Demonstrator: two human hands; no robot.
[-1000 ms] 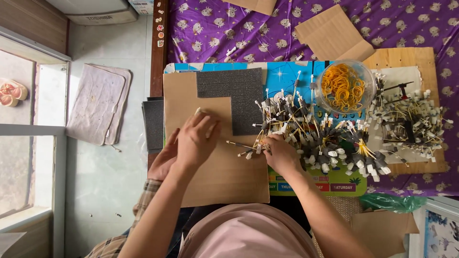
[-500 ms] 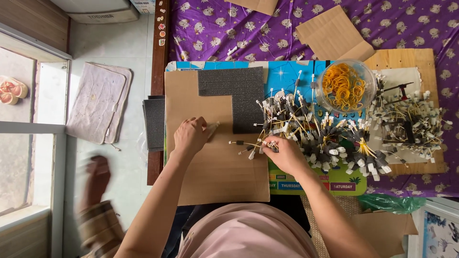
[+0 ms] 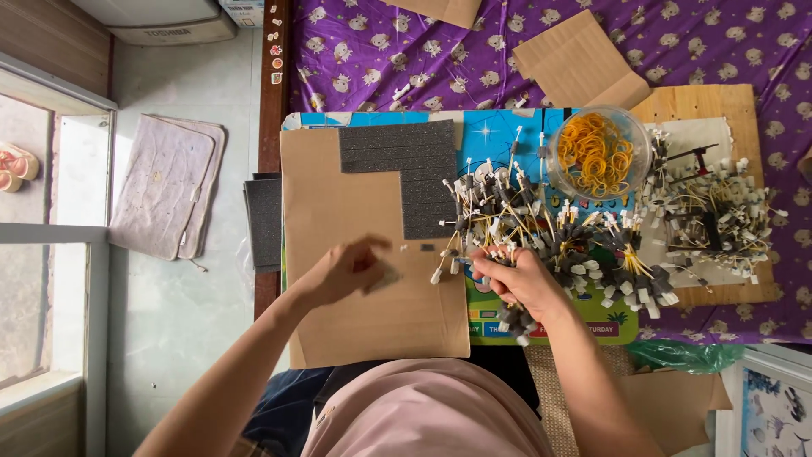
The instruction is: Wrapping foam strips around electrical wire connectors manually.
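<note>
the left hand (image 3: 351, 271) hovers over the flat brown cardboard sheet (image 3: 372, 254), fingers pinched on a small dark foam bit. right of the cardboard, the right hand (image 3: 520, 283) grips a bundle of thin wires (image 3: 541, 233) with white tips. ribbed grey foam (image 3: 410, 169) tops the cardboard; a clear bowl of yellow rubber bands (image 3: 596, 152) lies beyond it on purple patterned cloth (image 3: 381, 59); pale tiled floor (image 3: 169, 296) lies left.

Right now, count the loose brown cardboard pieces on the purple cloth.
2: one cardboard piece above the bowl of rubber bands, another cardboard piece cut off at the top edge. More may be hidden.
</note>
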